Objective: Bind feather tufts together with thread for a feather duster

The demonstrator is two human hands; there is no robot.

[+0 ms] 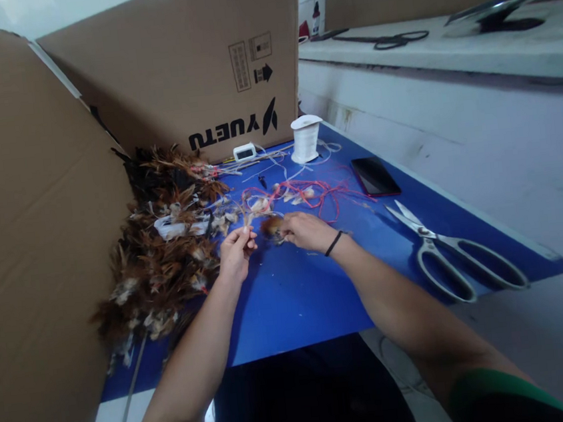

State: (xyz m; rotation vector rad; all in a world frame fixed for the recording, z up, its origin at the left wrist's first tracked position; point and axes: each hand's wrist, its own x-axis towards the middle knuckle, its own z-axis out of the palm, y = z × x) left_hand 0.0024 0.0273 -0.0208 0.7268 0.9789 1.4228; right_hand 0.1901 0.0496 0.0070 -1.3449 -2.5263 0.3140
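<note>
Left hand (238, 250): is pinching a pale strand (247, 224) between thumb and forefinger, the other fingers curling inward, above the blue tabletop (290, 297).
Right hand (308, 231): is pressing its fingertips together on a brown feather tuft (272, 227), just beside the left hand; a black wristband (334, 243) is circling the wrist. The exact finger grip is blurring.
Brown feather tuft: is pointing toward the left hand, over the tabletop.
Loose pale feathers (261, 205): are lying scattered beyond both hands.
Pink string (318, 197): is looping in a tangle beyond the right hand, partly among the pale feathers.
Feather pile (165, 253): is spreading along the left side, brown and dark, near the left hand.
White spool (305, 140): is standing upright toward the far edge.
White device (244, 152): is resting near the cardboard box (145, 57), its small dark display showing.
Smartphone (376, 177): is lying flat on the right, screen dark.
Silver scissors (427, 234): are lying nearer than the smartphone, blades parting slightly.
Cardboard box: is standing behind the tabletop, its YUETU lettering showing upside down.
Shelf (471, 57): is running along the right wall, dark-handled scissors (393, 41) lying on it.
</note>
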